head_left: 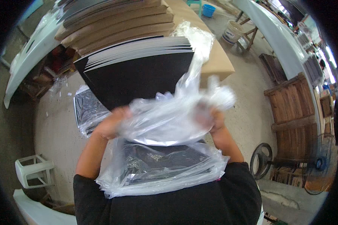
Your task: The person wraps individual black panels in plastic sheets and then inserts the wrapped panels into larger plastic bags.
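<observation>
A clear plastic bag [165, 120] is stretched between my two hands in front of my body. My left hand [115, 120] is closed on its left edge, and my right hand [213, 119], blurred by motion, grips its right side. Beyond the bag, a fanned stack of black boards with white edges [139, 73] lies tilted on the table's near end; the bag covers its lower right part. Across my lap lie more clear plastic bags [199, 174], with something dark beneath or inside them.
Brown paper-wrapped stacks [120, 26] stand behind the boards on the brown-covered table [219, 62]. Plastic-wrapped black boards [90, 108] rest low at left. A white stool [35, 170] is at lower left; a fan [319, 163] and wooden pallets [293, 105] are at right.
</observation>
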Motion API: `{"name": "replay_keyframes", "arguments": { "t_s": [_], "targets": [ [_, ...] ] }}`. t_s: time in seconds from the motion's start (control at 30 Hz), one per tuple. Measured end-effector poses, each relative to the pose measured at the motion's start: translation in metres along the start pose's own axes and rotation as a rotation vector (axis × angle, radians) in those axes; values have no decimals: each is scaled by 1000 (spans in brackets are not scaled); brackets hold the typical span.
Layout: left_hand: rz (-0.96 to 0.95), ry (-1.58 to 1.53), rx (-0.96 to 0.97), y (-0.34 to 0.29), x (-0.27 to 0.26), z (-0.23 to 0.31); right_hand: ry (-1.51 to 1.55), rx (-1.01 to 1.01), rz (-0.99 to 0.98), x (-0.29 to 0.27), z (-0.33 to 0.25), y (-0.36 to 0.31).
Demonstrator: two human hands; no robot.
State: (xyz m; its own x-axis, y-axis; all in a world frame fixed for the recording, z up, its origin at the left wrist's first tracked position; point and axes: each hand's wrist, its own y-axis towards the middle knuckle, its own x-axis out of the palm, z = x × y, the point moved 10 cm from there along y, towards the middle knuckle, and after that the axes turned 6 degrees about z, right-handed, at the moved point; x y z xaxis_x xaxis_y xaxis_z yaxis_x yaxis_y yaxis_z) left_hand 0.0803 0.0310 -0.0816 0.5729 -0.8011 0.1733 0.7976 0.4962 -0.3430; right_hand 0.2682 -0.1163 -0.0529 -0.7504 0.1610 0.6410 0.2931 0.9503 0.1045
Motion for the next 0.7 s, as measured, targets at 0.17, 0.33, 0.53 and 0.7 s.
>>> {"name": "replay_keyframes", "arguments": {
  "t_s": [0.17,0.33,0.53,0.7],
  "targets": [
    [-332,-344,574,-57,-2,86,-452,-200,706,-33,-35,10],
    [588,283,760,-55,-47,155,-1597,-1153,710,42,-105,34],
    [833,1039,1193,-97,-44,115,-1839,-1249,386,70,-76,33],
    [99,612,509,-57,-44,65,-1410,-821,323,18,-68,-14]
  ]
}}
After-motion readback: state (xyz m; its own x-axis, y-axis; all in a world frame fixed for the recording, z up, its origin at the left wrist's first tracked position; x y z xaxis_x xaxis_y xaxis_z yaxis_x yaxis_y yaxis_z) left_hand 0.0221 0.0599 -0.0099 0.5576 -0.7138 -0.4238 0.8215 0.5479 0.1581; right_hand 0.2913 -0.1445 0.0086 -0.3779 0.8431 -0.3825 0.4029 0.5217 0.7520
